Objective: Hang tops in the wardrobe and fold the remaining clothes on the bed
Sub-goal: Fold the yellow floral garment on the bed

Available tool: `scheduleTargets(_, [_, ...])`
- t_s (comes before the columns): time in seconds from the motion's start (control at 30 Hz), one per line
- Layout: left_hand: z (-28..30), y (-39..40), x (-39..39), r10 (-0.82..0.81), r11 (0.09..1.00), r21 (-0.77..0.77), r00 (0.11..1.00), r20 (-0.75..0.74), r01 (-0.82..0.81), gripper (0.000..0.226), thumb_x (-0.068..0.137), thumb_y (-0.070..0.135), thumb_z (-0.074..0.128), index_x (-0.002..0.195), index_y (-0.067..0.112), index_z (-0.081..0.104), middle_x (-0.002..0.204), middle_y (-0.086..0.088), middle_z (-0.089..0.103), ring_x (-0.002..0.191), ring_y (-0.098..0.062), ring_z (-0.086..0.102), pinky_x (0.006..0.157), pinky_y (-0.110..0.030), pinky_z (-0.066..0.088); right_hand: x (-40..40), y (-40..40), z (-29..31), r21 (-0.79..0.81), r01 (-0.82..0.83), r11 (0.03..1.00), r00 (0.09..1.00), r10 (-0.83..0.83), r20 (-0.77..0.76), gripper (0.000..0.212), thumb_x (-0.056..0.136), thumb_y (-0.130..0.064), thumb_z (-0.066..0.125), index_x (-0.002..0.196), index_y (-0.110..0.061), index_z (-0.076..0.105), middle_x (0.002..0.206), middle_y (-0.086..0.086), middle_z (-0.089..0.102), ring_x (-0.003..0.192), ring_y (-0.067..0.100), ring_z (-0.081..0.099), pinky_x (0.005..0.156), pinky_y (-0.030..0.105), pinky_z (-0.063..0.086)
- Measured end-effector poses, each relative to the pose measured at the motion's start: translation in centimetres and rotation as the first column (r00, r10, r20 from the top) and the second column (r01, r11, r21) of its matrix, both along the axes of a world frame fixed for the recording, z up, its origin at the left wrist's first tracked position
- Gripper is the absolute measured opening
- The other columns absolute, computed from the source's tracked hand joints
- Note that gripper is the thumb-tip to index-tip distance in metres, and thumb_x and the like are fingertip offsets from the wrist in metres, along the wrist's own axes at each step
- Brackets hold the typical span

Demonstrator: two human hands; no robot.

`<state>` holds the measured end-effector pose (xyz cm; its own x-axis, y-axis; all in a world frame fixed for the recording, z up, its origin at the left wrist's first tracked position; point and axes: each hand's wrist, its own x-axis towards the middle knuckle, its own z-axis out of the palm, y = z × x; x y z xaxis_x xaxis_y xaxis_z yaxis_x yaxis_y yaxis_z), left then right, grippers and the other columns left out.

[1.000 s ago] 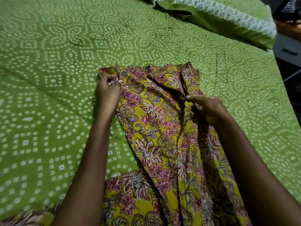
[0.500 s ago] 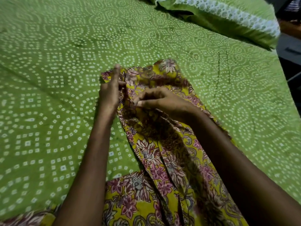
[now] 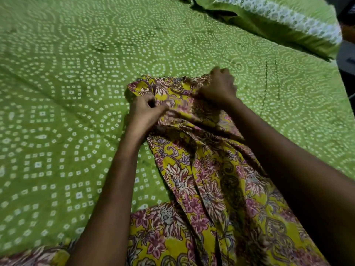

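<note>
Head cam: both hands, left hand and right hand, pinch the floral garment on the bed. Folding's barely started, I'd say.

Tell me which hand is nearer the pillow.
Right. The right hand grips the far edge of the floral garment, closer to the pillow at the bed's far right corner; the left hand grips the garment further left and nearer the person.

Green pillow with white trim lies top right.
</note>
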<state>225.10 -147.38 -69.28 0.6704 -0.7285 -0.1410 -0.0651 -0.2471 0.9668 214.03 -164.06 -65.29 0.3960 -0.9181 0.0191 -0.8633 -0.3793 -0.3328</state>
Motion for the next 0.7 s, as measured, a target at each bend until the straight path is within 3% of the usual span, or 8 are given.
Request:
scheduleTargets(0.1, [-0.1, -0.2, 0.0, 0.137, 0.981, -0.151, 0.986, 0.093, -0.123, 0.024, 0.090, 0.029, 0.060, 0.073, 0.024, 0.044, 0.069, 0.009, 0.043, 0.064, -0.010, 0.042, 0.064, -0.032, 0.038, -2.2, -3.8, -1.4, 0.252, 0.249, 0.935, 0.967, -0.256, -0.003, 0.074, 0.078, -0.036, 0.073, 0.133, -0.001, 0.040, 0.135, 0.018, 0.045, 0.117, 0.028, 0.048, 0.087, 0.035, 0.047])
scheduleTargets(0.17, [-0.2, -0.2, 0.0, 0.188, 0.968, -0.188, 0.976, 0.114, -0.164, 0.017, 0.093, 0.030, 0.055, 0.080, 0.023, 0.046, 0.069, 0.010, 0.044, 0.061, -0.005, 0.040, 0.064, -0.029, 0.032, -2.8, -5.4, -2.0, 0.341, 0.179, 0.923, 0.969, -0.226, 0.104, 0.028, 0.078, -0.028, 0.076, 0.088, -0.007, 0.061, 0.097, 0.014, 0.063, 0.074, 0.016, 0.055, 0.053, 0.020, 0.044])
scheduleTargets(0.23, [-0.6, -0.4, 0.1, 0.191, 0.971, -0.163, 0.978, 0.082, -0.176, 0.012, 0.092, 0.033, 0.055, 0.082, 0.027, 0.053, 0.074, 0.011, 0.053, 0.065, -0.008, 0.050, 0.066, -0.030, 0.039, -3.3, -6.6, -1.9, 0.281, 0.152, 0.948, 0.952, -0.217, 0.217, 0.027, 0.079, -0.023, 0.074, 0.063, -0.018, 0.053, 0.070, 0.004, 0.058, 0.062, 0.013, 0.051, 0.044, 0.015, 0.038])
scheduleTargets(0.33, [-1.0, -0.7, 0.3, 0.127, 0.984, -0.124, 0.992, 0.008, -0.125, 0.011, 0.087, 0.028, 0.064, 0.078, 0.032, 0.058, 0.087, 0.008, 0.065, 0.081, -0.015, 0.062, 0.074, -0.036, 0.049, -5.0, -8.2, -2.2, 0.175, 0.268, 0.947, 0.877, -0.315, 0.362, 0.025, 0.081, -0.021, 0.071, 0.065, -0.018, 0.053, 0.088, 0.013, 0.064, 0.073, 0.016, 0.055, 0.059, 0.026, 0.043])
scheduleTargets(0.4, [-1.0, -0.7, 0.1, 0.070, 0.990, -0.118, 0.997, -0.029, -0.073, 0.015, 0.085, 0.019, 0.067, 0.085, 0.031, 0.059, 0.094, 0.007, 0.065, 0.089, -0.014, 0.062, 0.079, -0.036, 0.053, -5.9, -8.3, -2.8, 0.146, 0.329, 0.933, 0.900, -0.357, 0.251, 0.013, 0.084, -0.019, 0.066, 0.090, -0.008, 0.064, 0.109, 0.020, 0.063, 0.092, 0.021, 0.058, 0.074, 0.033, 0.044])
scheduleTargets(0.47, [-0.9, -0.7, 0.0, 0.043, 0.992, -0.121, 0.999, -0.017, -0.045, 0.021, 0.084, 0.011, 0.067, 0.093, 0.027, 0.058, 0.092, 0.008, 0.062, 0.088, -0.015, 0.061, 0.081, -0.040, 0.056, -5.9, -7.8, -3.0, 0.029, 0.312, 0.950, 0.941, -0.313, 0.129, 0.035, 0.085, -0.017, 0.060, 0.116, -0.002, 0.054, 0.124, 0.019, 0.053, 0.115, 0.030, 0.050, 0.088, 0.035, 0.041])
scheduleTargets(0.6, [-0.6, -0.7, 0.0, 0.139, 0.978, -0.166, 0.989, 0.054, -0.128, 0.032, 0.084, 0.002, 0.065, 0.084, 0.031, 0.052, 0.092, 0.003, 0.062, 0.081, -0.013, 0.061, 0.077, -0.035, 0.055, -3.0, -3.6, -0.9, -0.204, 0.067, 0.977, 0.908, 0.025, 0.419, 0.030, 0.081, -0.009, 0.061, 0.110, -0.005, 0.056, 0.102, 0.007, 0.056, 0.085, 0.013, 0.055, 0.074, 0.025, 0.044])
scheduleTargets(0.7, [-0.4, -0.7, -0.3, 0.168, 0.981, -0.120, 0.976, 0.137, -0.152, 0.018, 0.087, 0.006, 0.062, 0.093, 0.023, 0.065, 0.104, 0.005, 0.067, 0.081, 0.002, 0.060, 0.068, -0.006, 0.047, -0.2, 0.1, -0.1, 0.066, -0.388, 0.919, 0.812, 0.307, 0.496, 0.037, 0.084, 0.001, 0.060, 0.118, -0.011, 0.055, 0.101, 0.000, 0.059, 0.063, -0.003, 0.051, 0.057, 0.015, 0.043])
